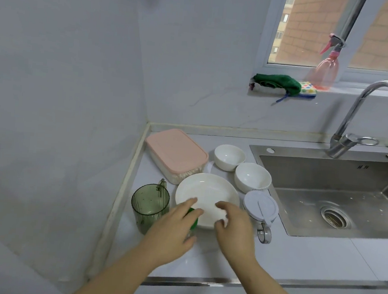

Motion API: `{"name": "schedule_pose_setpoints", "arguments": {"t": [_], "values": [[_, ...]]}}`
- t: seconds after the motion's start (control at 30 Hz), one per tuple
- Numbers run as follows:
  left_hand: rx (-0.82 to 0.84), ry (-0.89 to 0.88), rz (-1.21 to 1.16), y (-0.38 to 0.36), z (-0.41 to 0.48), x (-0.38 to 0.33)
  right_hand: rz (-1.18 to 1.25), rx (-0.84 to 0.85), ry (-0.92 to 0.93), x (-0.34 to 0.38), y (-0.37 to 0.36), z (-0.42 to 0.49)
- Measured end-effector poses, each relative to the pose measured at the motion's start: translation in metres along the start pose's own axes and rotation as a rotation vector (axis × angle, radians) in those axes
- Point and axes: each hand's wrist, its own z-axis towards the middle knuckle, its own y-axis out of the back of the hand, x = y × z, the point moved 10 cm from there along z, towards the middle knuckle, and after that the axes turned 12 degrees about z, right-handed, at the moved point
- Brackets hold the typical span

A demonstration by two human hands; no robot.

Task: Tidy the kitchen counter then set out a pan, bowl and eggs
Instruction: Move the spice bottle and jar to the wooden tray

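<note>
Fingers [188, 203] of the left hand [172, 228] are lying almost straight across a small green thing [193, 219] at the near left rim of the white plate [205, 192], with the thumb spread wide below it; blur is hiding whether they are actually gripping it. The right hand [235, 226] is curling over the plate's near right rim, forefinger above and thumb below, pinching the edge.

The plate is sitting low in the middle of the frame on the pale counter [307, 255], and things are crowding it on every side. A green see-through jug [150, 205] is standing just left of it, beside the left hand. A box with a pink lid [176, 154] is lying just above it. Two white bowls [229, 156] are sitting side by side up and to the right, in front of the steel sink [324, 192]. A glass jar with a white lid [261, 206] is standing just beside the right hand. At upper right, a green cloth [277, 82] and a pink spray bottle [326, 69] are resting on the window ledge above the tap [365, 109].
</note>
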Motion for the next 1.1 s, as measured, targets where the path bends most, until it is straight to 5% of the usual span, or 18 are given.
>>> {"name": "schedule_pose_setpoints", "arguments": {"t": [0.07, 0.13, 0.3, 0.43, 0.63, 0.83, 1.1], "values": [[0.045, 0.034, -0.065, -0.009, 0.010, -0.004, -0.177, -0.343, 0.071, 0.001, 0.050, -0.004], [0.016, 0.117, -0.205, -0.010, 0.019, -0.003, -0.223, -0.515, -0.028, -0.017, 0.084, -0.011], [0.026, 0.342, -0.498, -0.022, 0.024, 0.001, -0.003, -0.209, -0.537, -0.098, 0.070, -0.021], [0.082, 0.485, -0.651, -0.036, 0.021, 0.007, 0.184, -0.101, -0.545, -0.109, 0.054, -0.020], [0.043, 0.552, -0.914, -0.035, 0.018, 0.011, 0.347, -0.291, -0.492, -0.112, 0.070, -0.023], [0.057, 0.583, -1.064, -0.031, 0.026, 0.007, 0.660, -0.155, -0.623, -0.117, 0.053, -0.027], [0.172, 0.331, -1.175, -0.001, 0.067, -0.056, 0.727, -0.260, -0.575, -0.120, 0.095, -0.056]]}}
